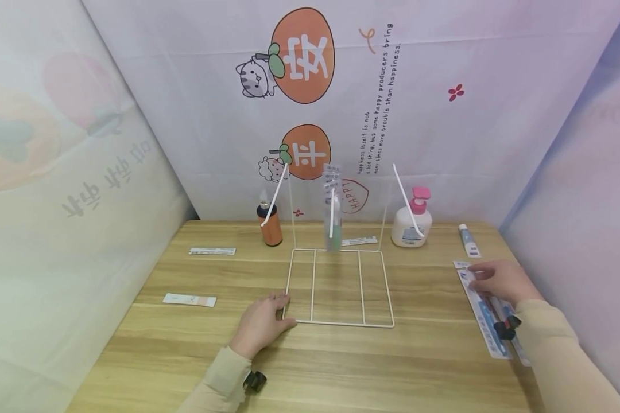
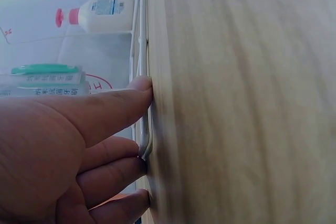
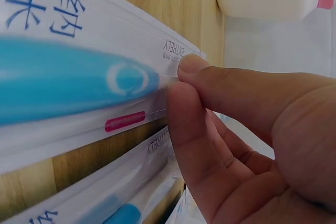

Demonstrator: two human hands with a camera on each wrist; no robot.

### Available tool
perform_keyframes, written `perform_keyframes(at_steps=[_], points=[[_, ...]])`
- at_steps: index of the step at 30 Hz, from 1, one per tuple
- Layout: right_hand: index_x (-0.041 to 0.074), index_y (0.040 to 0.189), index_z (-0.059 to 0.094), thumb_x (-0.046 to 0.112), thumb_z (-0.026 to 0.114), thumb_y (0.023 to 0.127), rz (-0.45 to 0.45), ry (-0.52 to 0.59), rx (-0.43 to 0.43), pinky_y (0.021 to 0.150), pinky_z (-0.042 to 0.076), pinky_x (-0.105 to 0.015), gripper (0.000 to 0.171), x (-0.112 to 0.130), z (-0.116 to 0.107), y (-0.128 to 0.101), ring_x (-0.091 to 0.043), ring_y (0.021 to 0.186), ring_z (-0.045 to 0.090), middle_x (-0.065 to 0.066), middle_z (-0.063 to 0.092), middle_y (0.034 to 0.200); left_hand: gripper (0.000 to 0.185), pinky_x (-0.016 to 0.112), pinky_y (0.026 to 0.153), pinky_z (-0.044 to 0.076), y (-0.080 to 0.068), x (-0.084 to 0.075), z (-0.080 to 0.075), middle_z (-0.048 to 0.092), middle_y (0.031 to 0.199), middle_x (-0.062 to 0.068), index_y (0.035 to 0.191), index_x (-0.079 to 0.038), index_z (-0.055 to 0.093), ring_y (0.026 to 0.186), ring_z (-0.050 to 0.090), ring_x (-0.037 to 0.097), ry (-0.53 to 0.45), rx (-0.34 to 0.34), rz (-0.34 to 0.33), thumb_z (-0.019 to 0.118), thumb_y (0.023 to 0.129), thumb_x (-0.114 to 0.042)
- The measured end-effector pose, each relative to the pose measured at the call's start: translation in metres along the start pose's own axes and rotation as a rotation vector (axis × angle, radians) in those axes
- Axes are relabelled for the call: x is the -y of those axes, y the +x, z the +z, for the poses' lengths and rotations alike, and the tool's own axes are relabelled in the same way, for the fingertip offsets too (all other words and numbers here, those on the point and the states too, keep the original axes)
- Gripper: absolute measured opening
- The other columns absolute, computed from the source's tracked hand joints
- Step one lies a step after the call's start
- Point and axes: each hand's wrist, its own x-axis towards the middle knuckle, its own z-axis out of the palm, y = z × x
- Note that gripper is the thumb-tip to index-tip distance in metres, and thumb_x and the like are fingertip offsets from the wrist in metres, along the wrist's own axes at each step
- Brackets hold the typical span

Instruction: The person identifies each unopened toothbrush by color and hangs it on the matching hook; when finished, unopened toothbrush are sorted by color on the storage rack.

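A white wire display rack (image 1: 336, 324) with three prongs stands on the table. My left hand (image 1: 260, 324) holds its near left corner between thumb and fingers; in the left wrist view the thumb (image 2: 113, 108) lies against the base wire. Packaged toothbrushes (image 1: 333, 229) hang from the middle prong. At the right, my right hand (image 1: 501, 279) pinches a packaged toothbrush with a blue handle (image 3: 63, 80) near the end of its pack, between thumb and index finger. Another toothbrush pack (image 3: 100, 198) lies beside it, partly hidden by the right arm in the head view.
Behind the rack stand an orange bottle (image 1: 271, 226) and a white pump bottle (image 1: 411, 228) with a pink top. A small tube (image 1: 469, 240) lies at the back right. Slim sachets (image 1: 189, 300) lie on the left, another (image 1: 359, 241) behind the rack. Cloth walls surround the table.
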Motion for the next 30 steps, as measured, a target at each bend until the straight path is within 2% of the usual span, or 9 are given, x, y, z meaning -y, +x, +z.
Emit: perform_keyframes(at_steps=[7,16,18,20,24,25,27,30], points=[[-0.007,0.137,0.068,0.022,0.086,0.09,0.001,-0.062,-0.004,0.072,0.056,-0.042,0.058,0.007,-0.002,0.0,-0.027,0.087,0.073,-0.027,0.076,0.112,0.061,0.062,0.109,0.051,0.0,0.0,-0.001,0.066,0.146,0.015,0.139,-0.002,0.072,0.135,0.061,0.046,0.006,0.001,-0.001,0.088,0.091,-0.036],[-0.01,0.143,0.061,0.023,0.08,0.095,0.059,-0.004,0.009,0.068,0.059,-0.038,0.061,0.015,-0.001,-0.004,-0.02,0.08,0.075,-0.03,0.075,0.116,0.061,0.061,0.109,0.052,-0.001,-0.001,0.0,0.066,0.146,0.015,0.138,-0.001,0.072,0.134,0.062,0.046,0.014,-0.007,0.01,0.089,0.091,-0.035],[-0.01,0.144,0.06,0.025,0.079,0.096,0.048,-0.015,-0.002,0.072,0.06,-0.043,0.062,0.018,-0.001,-0.006,-0.024,0.082,0.076,-0.034,0.072,0.121,0.06,0.06,0.108,0.052,-0.001,-0.001,0.0,0.066,0.146,0.016,0.138,-0.001,0.072,0.134,0.063,0.046,0.016,-0.007,0.014,0.089,0.091,-0.035],[-0.008,0.145,0.061,0.028,0.079,0.097,0.03,-0.042,-0.023,0.079,0.06,-0.053,0.062,0.022,-0.002,-0.009,-0.036,0.093,0.075,-0.038,0.068,0.127,0.06,0.06,0.108,0.052,-0.001,-0.002,0.0,0.066,0.146,0.017,0.138,-0.001,0.072,0.133,0.063,0.046,0.015,-0.004,0.016,0.088,0.091,-0.035],[-0.003,0.148,0.061,0.034,0.077,0.099,0.015,-0.074,-0.065,0.092,0.05,-0.073,0.063,0.027,-0.002,-0.014,-0.061,0.122,0.059,-0.041,0.06,0.138,0.061,0.06,0.109,0.052,-0.001,-0.002,0.0,0.065,0.147,0.017,0.139,-0.001,0.072,0.134,0.062,0.046,0.008,0.0,0.012,0.088,0.091,-0.034],[-0.003,0.148,0.06,0.035,0.076,0.1,0.009,-0.075,-0.077,0.093,0.048,-0.075,0.064,0.028,-0.002,-0.015,-0.065,0.126,0.053,-0.041,0.06,0.139,0.061,0.06,0.109,0.052,-0.001,-0.002,0.0,0.065,0.147,0.017,0.139,-0.001,0.072,0.134,0.062,0.046,0.005,0.0,0.011,0.088,0.091,-0.034],[-0.002,0.149,0.06,0.038,0.076,0.1,-0.003,-0.071,-0.101,0.093,0.048,-0.076,0.065,0.029,-0.002,-0.016,-0.065,0.128,0.052,-0.039,0.061,0.139,0.061,0.06,0.109,0.052,-0.001,-0.002,0.0,0.065,0.147,0.017,0.139,0.0,0.072,0.135,0.062,0.046,0.002,0.001,0.01,0.088,0.091,-0.034],[-0.001,0.147,0.063,0.043,0.077,0.101,-0.052,-0.059,-0.157,0.089,0.05,-0.072,0.065,0.031,-0.001,-0.019,-0.062,0.123,0.057,-0.035,0.066,0.134,0.06,0.059,0.109,0.052,-0.001,-0.002,0.0,0.065,0.147,0.016,0.139,0.0,0.072,0.134,0.062,0.046,0.0,0.001,0.01,0.088,0.091,-0.034]])
